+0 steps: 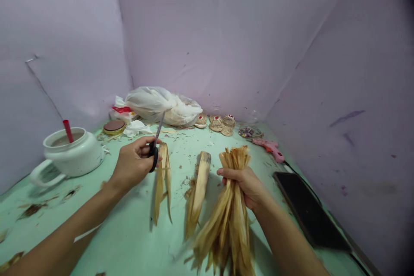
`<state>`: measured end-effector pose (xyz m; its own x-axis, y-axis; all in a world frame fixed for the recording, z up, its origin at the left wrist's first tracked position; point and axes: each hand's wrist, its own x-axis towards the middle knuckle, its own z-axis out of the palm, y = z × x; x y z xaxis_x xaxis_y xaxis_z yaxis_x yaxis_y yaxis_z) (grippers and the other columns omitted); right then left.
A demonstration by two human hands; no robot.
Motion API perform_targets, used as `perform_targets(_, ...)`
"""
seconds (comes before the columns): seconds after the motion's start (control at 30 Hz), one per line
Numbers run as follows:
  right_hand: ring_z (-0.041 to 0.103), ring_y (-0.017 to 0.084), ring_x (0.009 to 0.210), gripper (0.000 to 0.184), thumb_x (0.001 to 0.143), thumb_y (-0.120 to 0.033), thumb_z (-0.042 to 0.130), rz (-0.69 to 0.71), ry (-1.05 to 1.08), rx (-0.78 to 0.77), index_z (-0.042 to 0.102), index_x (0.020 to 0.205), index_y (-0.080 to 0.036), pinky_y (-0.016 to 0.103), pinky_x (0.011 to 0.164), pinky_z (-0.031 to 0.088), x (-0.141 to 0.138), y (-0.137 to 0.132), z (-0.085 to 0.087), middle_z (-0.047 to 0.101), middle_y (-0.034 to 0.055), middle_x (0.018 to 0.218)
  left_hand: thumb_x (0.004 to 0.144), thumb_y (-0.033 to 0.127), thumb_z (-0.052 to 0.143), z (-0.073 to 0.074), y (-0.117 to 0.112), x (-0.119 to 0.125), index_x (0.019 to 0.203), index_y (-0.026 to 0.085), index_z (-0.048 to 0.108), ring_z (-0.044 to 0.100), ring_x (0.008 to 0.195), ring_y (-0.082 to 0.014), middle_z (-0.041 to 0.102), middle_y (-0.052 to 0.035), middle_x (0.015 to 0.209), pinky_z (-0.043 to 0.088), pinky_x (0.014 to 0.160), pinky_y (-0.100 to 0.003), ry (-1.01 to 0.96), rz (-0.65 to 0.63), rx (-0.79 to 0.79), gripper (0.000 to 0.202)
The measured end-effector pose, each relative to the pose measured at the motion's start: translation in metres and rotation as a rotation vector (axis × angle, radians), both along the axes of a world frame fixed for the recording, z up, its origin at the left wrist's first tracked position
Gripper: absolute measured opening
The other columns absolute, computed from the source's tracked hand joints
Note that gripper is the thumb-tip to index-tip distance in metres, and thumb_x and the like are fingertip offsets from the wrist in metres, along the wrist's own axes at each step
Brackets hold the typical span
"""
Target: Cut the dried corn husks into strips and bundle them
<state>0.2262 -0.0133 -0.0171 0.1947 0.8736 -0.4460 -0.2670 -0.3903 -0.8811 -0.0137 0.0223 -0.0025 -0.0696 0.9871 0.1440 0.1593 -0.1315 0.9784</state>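
My left hand point(133, 159) is closed on black-handled scissors point(153, 155), blades pointing up and away. A folded tan strip of dried husk point(163, 181) hangs at its fingertips; the fingers partly hide whether they pinch it. My right hand point(246, 185) is wrapped round the upper part of a bundle of dried husk strips point(234, 224), whose loose ends fan out downward. Between the hands a pale dried stalk piece point(201, 181) lies on the green table, with a dark, rough far end and husk at its near end.
On the left stands a white pot point(76, 155) of liquid with a red-handled tool. At the back lie a knotted plastic bag point(161, 104) and small woven items point(221, 124). A pink glue gun point(271, 148) and a dark flat device point(310, 209) are on the right. Purple walls enclose the table.
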Motion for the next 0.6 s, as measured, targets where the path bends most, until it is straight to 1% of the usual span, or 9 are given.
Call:
perform_targets(0.07,0.049,0.009,0.037,0.017,0.051,-0.014,0.071,0.087,0.095,-0.042,0.063,0.066,-0.011,0.021,0.039,0.041,-0.007,-0.004,0.003,0.058,0.0005,0.047,0.057,0.017,0.067,-0.001,-0.01,0.004,0.085,0.016,0.058,0.059,0.05,-0.011,0.062,0.0026,0.059,0.05,0.05,-0.02,0.004,-0.069,0.107,0.029)
perform_targets(0.13,0.054,0.01,0.043,0.025,0.052,-0.015,0.07,0.162,0.198,-0.067,0.066,0.075,-0.007,0.02,0.042,0.044,-0.017,-0.009,0.004,0.063,0.0042,0.055,0.059,0.015,0.066,-0.002,-0.025,0.012,0.085,0.017,0.059,0.06,0.053,-0.0107,0.063,0.002,0.063,0.05,0.051,-0.019,0.019,-0.117,0.243,0.026)
perform_targets(0.2,0.058,0.012,0.05,0.03,0.051,-0.013,0.07,0.186,0.286,-0.054,0.066,0.08,-0.007,0.022,0.048,0.047,-0.026,-0.011,0.001,0.066,0.0063,0.062,0.061,0.012,0.065,-0.002,-0.042,0.019,0.083,0.018,0.059,0.061,0.053,-0.0109,0.063,0.0017,0.064,0.05,0.052,-0.02,0.02,-0.159,0.348,0.023)
perform_targets(0.27,0.06,0.015,0.054,0.032,0.049,-0.012,0.07,0.179,0.35,-0.032,0.065,0.08,-0.008,0.026,0.054,0.05,-0.033,-0.013,-0.003,0.066,0.006,0.063,0.062,0.011,0.064,0.0,-0.057,0.027,0.079,0.019,0.058,0.061,0.051,-0.0116,0.063,0.0017,0.062,0.051,0.052,-0.021,-0.01,-0.207,0.372,0.019)
perform_targets(0.33,0.059,0.015,0.052,0.031,0.049,-0.012,0.07,0.176,0.385,-0.021,0.063,0.078,-0.01,0.028,0.055,0.05,-0.037,-0.013,-0.008,0.065,0.004,0.06,0.062,0.01,0.064,0.001,-0.067,0.032,0.075,0.021,0.057,0.061,0.048,-0.013,0.061,0.0022,0.058,0.051,0.05,-0.023,-0.074,-0.257,0.32,0.018)
perform_targets(0.4,0.057,0.014,0.048,0.027,0.049,-0.013,0.071,0.189,0.391,-0.019,0.061,0.074,-0.011,0.029,0.054,0.049,-0.037,-0.014,-0.011,0.062,0.0019,0.054,0.062,0.011,0.065,0.002,-0.071,0.035,0.075,0.022,0.055,0.061,0.048,-0.0139,0.061,0.0029,0.057,0.051,0.05,-0.024,-0.148,-0.293,0.251,0.02)
perform_targets(0.5,0.055,0.014,0.046,0.026,0.047,-0.014,0.072,0.211,0.402,-0.006,0.059,0.069,-0.013,0.03,0.053,0.048,-0.036,-0.015,-0.012,0.06,0.0005,0.051,0.059,0.015,0.068,0.0,-0.065,0.036,0.076,0.022,0.054,0.061,0.049,-0.0141,0.061,0.003,0.058,0.051,0.052,-0.025,-0.184,-0.3,0.152,0.023)
perform_targets(0.6,0.058,0.016,0.048,0.03,0.046,-0.015,0.075,0.175,0.374,0.055,0.06,0.071,-0.013,0.031,0.055,0.05,-0.034,-0.014,-0.011,0.063,0.0015,0.055,0.057,0.02,0.07,-0.001,-0.051,0.034,0.08,0.02,0.054,0.06,0.054,-0.0136,0.061,0.0019,0.06,0.049,0.054,-0.024,-0.087,-0.244,0.004,0.028)
